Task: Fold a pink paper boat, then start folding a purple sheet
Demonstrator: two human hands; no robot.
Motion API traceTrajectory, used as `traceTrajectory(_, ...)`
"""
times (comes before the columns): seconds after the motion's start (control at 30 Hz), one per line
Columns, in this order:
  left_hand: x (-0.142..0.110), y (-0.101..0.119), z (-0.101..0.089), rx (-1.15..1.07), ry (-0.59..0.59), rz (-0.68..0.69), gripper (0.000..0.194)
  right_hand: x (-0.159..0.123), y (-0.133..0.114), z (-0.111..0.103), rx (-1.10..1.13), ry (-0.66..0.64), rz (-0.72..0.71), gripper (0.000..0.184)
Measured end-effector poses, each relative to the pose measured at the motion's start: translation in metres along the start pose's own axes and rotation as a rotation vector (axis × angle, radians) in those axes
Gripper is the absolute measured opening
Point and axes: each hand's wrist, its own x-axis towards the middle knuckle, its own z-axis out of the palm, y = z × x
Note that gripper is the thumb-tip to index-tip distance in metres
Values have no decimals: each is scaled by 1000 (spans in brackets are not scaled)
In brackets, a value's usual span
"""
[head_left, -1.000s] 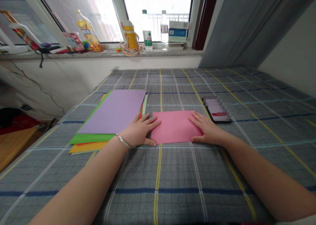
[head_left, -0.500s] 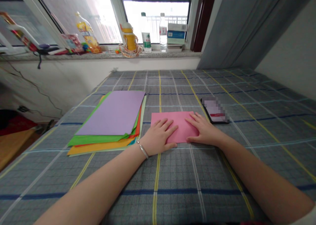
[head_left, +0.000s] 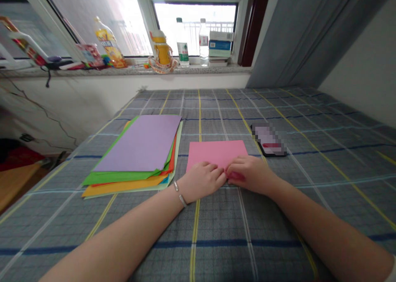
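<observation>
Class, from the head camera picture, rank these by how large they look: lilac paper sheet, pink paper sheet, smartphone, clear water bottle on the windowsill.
1. Lilac paper sheet, largest.
2. Pink paper sheet.
3. Smartphone and clear water bottle look about alike, and the bottle stands farther away, so I leave them unranked.

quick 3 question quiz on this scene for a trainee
1. True or false: the silver bangle is on the right arm.
2. Multiple choice: what colour is the top sheet of the paper stack? A green, B lilac, C orange.
3. Short answer: which hand is nearer the phone?

Key:
1. False, it is on the left arm.
2. B.
3. The right hand.
</observation>
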Motion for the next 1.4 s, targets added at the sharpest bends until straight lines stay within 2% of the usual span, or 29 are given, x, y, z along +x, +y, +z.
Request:
traceTrajectory(0.2,1,-1,2,-22,19,-62,10,1,-9,4,-186,7,-18,10)
traceTrajectory(0.37,2,0,6,-54,39,-124,12,3,-11,9,-250,74,9,12)
traceTrajectory(0.53,1,-3,6,-46,81,-157,11,3,-12,9,-208,148,73,13)
traceTrajectory(1.03,-4,-15,1,-83,176,-189,16,-1,-1,0,-100,182,130,8)
traceTrajectory(1.4,-10,-33,13,-160,183,-274,25,-10,19,-9,-84,214,165,7)
